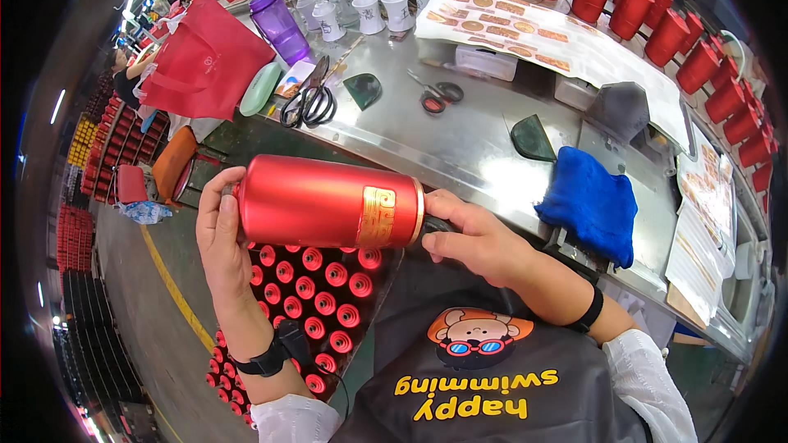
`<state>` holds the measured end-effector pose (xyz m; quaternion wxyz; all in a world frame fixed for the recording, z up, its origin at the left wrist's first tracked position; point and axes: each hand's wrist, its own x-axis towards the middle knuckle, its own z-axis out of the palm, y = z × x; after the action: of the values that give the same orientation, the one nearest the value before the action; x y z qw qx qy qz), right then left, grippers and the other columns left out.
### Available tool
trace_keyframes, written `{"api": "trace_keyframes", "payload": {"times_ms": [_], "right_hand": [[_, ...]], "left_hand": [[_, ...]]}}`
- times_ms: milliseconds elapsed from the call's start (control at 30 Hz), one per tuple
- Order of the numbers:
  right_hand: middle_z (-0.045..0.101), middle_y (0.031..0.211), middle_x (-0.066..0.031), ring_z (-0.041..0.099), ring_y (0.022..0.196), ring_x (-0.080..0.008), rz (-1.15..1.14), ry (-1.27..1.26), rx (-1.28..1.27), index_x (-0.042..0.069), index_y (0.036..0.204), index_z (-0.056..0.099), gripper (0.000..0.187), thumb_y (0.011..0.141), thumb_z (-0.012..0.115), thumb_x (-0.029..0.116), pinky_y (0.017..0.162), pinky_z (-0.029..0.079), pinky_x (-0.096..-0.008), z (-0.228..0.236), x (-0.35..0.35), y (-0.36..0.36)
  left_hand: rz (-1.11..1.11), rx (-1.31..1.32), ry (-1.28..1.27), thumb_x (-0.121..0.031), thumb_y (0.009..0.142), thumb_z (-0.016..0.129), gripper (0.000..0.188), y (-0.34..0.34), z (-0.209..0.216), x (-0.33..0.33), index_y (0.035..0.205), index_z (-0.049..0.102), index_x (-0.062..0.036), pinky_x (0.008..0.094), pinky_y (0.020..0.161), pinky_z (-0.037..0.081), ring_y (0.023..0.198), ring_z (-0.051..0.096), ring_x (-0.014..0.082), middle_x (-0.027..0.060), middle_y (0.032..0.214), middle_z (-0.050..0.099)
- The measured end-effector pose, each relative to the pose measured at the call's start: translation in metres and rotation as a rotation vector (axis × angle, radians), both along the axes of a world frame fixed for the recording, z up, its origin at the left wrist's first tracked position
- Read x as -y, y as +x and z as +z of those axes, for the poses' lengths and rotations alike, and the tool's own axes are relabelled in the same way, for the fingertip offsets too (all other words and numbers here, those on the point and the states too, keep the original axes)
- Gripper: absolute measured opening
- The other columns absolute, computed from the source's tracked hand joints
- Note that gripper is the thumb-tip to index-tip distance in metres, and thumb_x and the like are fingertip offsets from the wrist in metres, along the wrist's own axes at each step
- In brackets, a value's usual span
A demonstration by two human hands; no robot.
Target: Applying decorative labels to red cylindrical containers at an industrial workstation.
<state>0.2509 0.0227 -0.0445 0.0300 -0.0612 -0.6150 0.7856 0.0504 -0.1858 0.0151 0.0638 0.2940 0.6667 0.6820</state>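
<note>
A shiny red bottle [320,201] lies sideways in front of me, held up between both hands. My left hand [223,217] curls its fingers and thumb around the bottle's left end. At the other end, my right hand [469,234] grips the gold-rimmed edge with thumb and fingers. Something dark shows between that thumb and forefinger; its kind is unclear. A gold label [378,216] with a raised pattern sits on the bottle near the right end. Beyond it on the metal table lie two dark green scraper pieces, one scraper [363,90] left and another scraper [532,138] right.
A folded blue cloth [589,201] rests at the table's near right edge. Black-handled scissors [310,102] and smaller scissors [439,97] lie farther back, near a purple bottle [281,29]. Sheets of gold labels [501,25] spread behind. A rack of red bottles [324,303] stands below my hands.
</note>
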Motion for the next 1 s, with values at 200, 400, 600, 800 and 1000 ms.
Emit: {"api": "trace_keyframes", "payload": {"times_ms": [200, 400, 600, 800, 1000], "right_hand": [[0.046, 0.111, -0.0101, 0.046, 0.1, -0.0192, 0.008, 0.097, -0.027, 0.013, 0.136, 0.048, 0.051, 0.086, 0.054, 0.012, 0.084, 0.043, -0.0306, -0.005, 0.0, 0.0], [0.048, 0.108, -0.0114, 0.045, 0.104, -0.0224, 0.003, 0.14, -0.072, 0.012, 0.136, 0.048, 0.052, 0.084, 0.054, 0.011, 0.091, 0.038, -0.0315, -0.004, 0.0, 0.002], [0.047, 0.107, -0.0113, 0.046, 0.104, -0.022, 0.022, 0.134, -0.049, 0.011, 0.136, 0.047, 0.052, 0.084, 0.054, 0.011, 0.09, 0.039, -0.0317, -0.001, 0.0, 0.003], [0.043, 0.106, -0.0047, 0.049, 0.089, -0.0129, 0.073, 0.117, 0.054, 0.004, 0.138, 0.045, 0.053, 0.086, 0.054, 0.006, 0.073, 0.044, -0.0267, 0.014, -0.002, 0.004], [0.044, 0.108, -0.0091, 0.049, 0.094, -0.0174, 0.061, 0.071, 0.02, 0.011, 0.137, 0.047, 0.051, 0.086, 0.054, 0.011, 0.079, 0.045, -0.0299, -0.001, -0.002, 0.003]], "left_hand": [[-0.047, 0.032, 0.007, -0.024, 0.098, 0.054, 0.029, -0.011, -0.008, 0.01, 0.116, 0.055, -0.0017, 0.0129, 0.044, 0.026, 0.053, 0.039, -0.0035, -0.0038, 0.087, 0.06], [0.012, 0.049, -0.001, -0.025, 0.098, 0.053, 0.027, -0.012, -0.012, 0.008, 0.113, 0.056, -0.0028, 0.0141, 0.04, 0.025, 0.048, 0.037, -0.0034, -0.0058, 0.076, 0.058], [-0.004, 0.044, -0.025, -0.025, 0.098, 0.053, 0.023, -0.015, -0.013, 0.01, 0.104, 0.058, -0.0025, 0.0167, 0.062, 0.041, 0.07, 0.051, 0.0017, -0.0029, 0.084, 0.058], [0.039, -0.053, -0.054, -0.025, 0.099, 0.052, 0.024, -0.016, -0.016, 0.008, 0.099, 0.058, -0.0021, 0.0185, 0.069, 0.04, 0.075, 0.05, 0.0028, -0.0028, 0.084, 0.056], [0.029, 0.024, -0.037, -0.027, 0.098, 0.053, 0.025, -0.015, -0.018, 0.005, 0.103, 0.059, -0.0023, 0.0167, 0.062, 0.039, 0.07, 0.05, 0.0016, -0.003, 0.083, 0.057]]}}
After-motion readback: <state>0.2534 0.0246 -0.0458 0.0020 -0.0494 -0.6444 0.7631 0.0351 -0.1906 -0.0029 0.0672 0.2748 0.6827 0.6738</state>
